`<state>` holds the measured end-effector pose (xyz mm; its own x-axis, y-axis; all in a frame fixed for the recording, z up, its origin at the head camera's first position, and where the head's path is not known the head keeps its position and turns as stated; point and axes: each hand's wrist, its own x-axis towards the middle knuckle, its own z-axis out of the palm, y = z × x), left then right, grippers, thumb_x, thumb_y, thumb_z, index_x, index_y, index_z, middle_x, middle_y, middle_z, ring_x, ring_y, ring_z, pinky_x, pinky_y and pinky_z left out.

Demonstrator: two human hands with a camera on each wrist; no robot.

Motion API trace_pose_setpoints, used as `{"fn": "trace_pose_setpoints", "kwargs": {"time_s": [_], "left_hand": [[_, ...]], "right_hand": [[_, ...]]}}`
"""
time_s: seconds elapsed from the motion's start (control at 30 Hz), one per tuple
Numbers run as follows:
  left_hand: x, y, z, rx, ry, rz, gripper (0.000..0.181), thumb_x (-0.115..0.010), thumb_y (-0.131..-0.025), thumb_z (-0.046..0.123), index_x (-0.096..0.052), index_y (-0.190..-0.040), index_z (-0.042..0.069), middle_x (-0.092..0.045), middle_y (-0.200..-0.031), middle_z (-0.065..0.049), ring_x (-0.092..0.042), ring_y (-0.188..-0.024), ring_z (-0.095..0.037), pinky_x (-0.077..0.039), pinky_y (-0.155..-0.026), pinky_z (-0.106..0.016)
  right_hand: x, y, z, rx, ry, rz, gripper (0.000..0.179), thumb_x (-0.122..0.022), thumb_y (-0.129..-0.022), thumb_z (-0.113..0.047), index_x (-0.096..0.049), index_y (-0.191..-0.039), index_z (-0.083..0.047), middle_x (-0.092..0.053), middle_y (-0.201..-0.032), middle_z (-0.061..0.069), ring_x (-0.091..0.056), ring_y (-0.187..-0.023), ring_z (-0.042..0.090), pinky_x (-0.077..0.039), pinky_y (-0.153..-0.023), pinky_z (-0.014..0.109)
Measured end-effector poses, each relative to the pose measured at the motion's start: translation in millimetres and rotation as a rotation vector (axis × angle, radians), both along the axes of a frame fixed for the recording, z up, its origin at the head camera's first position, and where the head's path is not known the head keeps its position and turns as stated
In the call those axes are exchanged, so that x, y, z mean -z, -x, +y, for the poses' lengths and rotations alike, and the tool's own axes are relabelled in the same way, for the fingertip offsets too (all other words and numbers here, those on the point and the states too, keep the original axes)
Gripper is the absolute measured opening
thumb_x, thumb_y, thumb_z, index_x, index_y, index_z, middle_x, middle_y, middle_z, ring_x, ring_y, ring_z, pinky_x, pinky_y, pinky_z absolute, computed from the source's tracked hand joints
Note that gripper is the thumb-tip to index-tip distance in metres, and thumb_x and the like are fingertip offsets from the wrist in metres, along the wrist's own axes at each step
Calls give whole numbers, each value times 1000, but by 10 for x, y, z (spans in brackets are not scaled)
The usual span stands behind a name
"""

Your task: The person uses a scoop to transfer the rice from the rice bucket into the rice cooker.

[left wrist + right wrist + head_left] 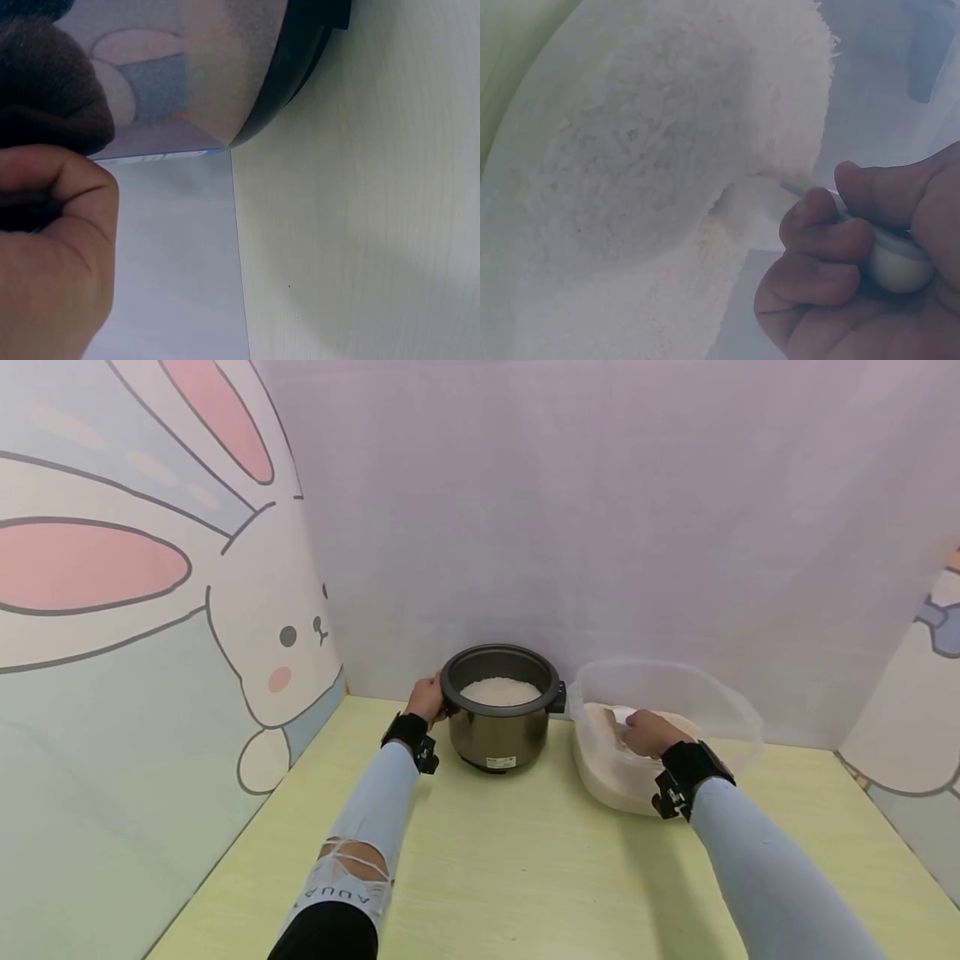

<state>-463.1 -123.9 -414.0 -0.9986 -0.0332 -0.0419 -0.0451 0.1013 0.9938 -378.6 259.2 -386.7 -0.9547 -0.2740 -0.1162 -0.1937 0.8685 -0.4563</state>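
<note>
A metallic brown rice cooker stands lidless at the back of the table, with white rice inside its dark rim. My left hand grips the cooker's left side handle; in the left wrist view its thumb and finger curl at the dark handle. To the right is a clear plastic tub of rice. Reaching into the tub, my right hand holds a white scoop by its handle. The scoop's front end is sunk in the rice.
The pale yellow-green table runs to a plain whitish curtain close behind the cooker and tub. A rabbit-patterned panel borders the left side, another panel the right.
</note>
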Motion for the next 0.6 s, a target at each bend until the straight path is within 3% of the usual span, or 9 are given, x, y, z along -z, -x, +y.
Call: {"fn": "trace_pose_setpoints", "kwargs": {"time_s": [0.17,0.33,0.6], "left_hand": [[30,47,-7,4,-1,4,48,-38,-112,44,-57,-91,5,-57,-62,-2,-49,-47,-10,-41,-47,-23],[71,106,-26,3,-3,-1,49,-39,-111,45,-56,-87,7,-55,-60,-2,-47,-46,-11,-42,-48,-25],[57,98,-24,8,7,-13,47,-39,-112,44,-56,-90,6,-54,-62,-2,-48,-48,-11,-43,-49,-26]], "right_hand": [[39,41,8,-32,86,28,33,-44,-106,-9,-40,-73,-11,-36,-64,-1,-33,-56,14,-32,-62,33],[45,29,-14,0,233,-2,38,-42,-110,-14,-35,-72,-14,-34,-61,-2,-28,-53,14,-30,-59,34],[48,9,-9,27,274,-7,38,-40,-109,-13,-35,-72,-14,-36,-62,-1,-28,-54,14,-30,-59,34]]}}
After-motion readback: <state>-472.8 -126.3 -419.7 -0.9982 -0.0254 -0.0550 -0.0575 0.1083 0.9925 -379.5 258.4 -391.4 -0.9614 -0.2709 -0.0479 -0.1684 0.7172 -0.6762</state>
